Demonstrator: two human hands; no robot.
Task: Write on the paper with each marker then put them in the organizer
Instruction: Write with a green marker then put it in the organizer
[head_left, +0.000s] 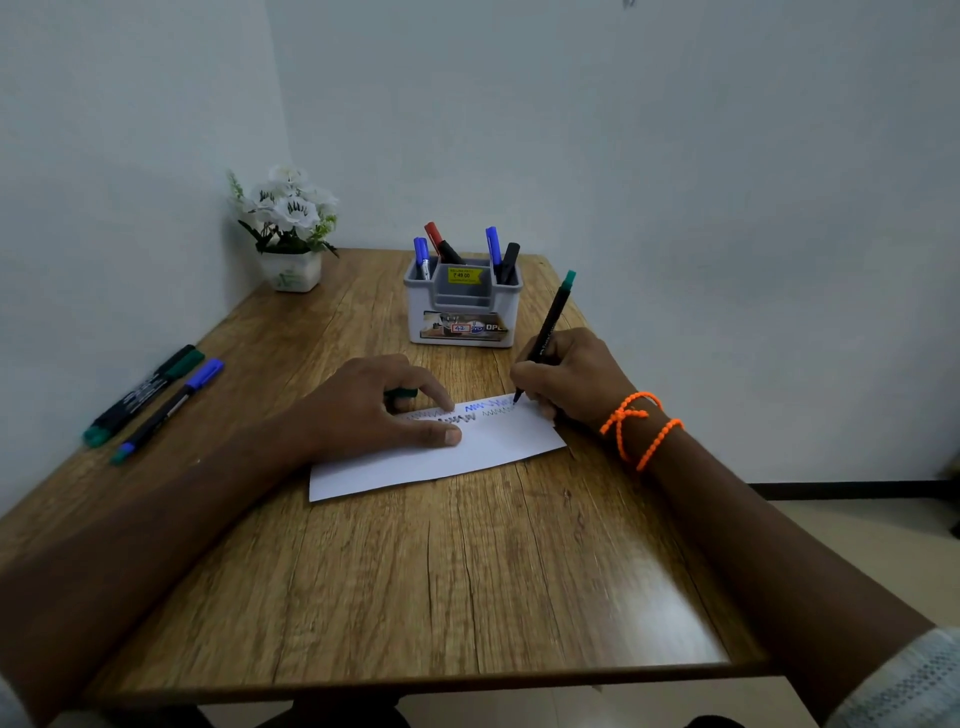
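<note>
Right hand (566, 376) grip clamped on a marker (549, 325), tip on the paper (441, 452); left hand (374, 400) presses the paper, grip closed around a green cap (402, 393).

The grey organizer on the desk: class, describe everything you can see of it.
The organizer is a small grey plastic caddy with a pale front, standing upright on the wooden table beyond the paper. It has side compartments and a raised middle pocket bearing a yellow price sticker; a picture label runs across its front. Blue, red and black markers stand in it. Neither hand touches it.
</note>
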